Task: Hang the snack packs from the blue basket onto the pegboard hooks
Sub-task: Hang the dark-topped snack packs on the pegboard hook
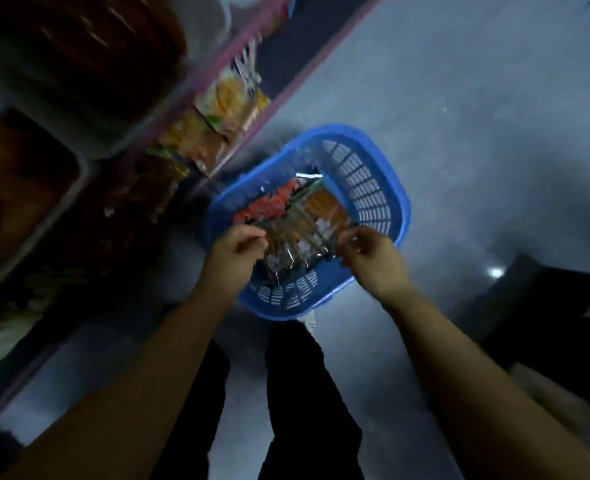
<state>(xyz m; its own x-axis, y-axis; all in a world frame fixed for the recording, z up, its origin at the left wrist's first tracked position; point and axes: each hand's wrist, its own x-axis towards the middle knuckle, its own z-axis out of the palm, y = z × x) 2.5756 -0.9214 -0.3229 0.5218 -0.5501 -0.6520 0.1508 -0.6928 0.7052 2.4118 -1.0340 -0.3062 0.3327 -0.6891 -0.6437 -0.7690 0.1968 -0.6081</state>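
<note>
Snack pack (295, 242), clear and crinkled with orange sticks showing through, is held above the blue basket (369, 199), which sits on the grey floor (477, 116) in front of our dark trouser legs (307, 393). We see the left hand (234, 247) with its fingers curled, pinching the pack's left edge between thumb and fingertips; the right hand (369, 251) likewise has its fingers bent in and pinches the opposite edge, so that the film is stretched between the two hands. Neither hand is spread; both are closed on the same pack. Beneath it, inside the basket, lie more packs (276, 202), one with red printing and another with orange contents; we cannot tell how many there are. The basket's slotted wall is visible on the far and near sides. We note printing on the red pack, but the picture is dim and smeared, and no brand or word can be read on any wrapper. To the left, a shelf unit with a pinkish edge (286, 88) carries yellow and orange bags (227, 109), their labels equally unreadable, with darker, blurred goods (61, 64) nearer the camera. A small bright reflection (495, 272) lies on the floor at right, beside a dark object (542, 306) we cannot identify.
</note>
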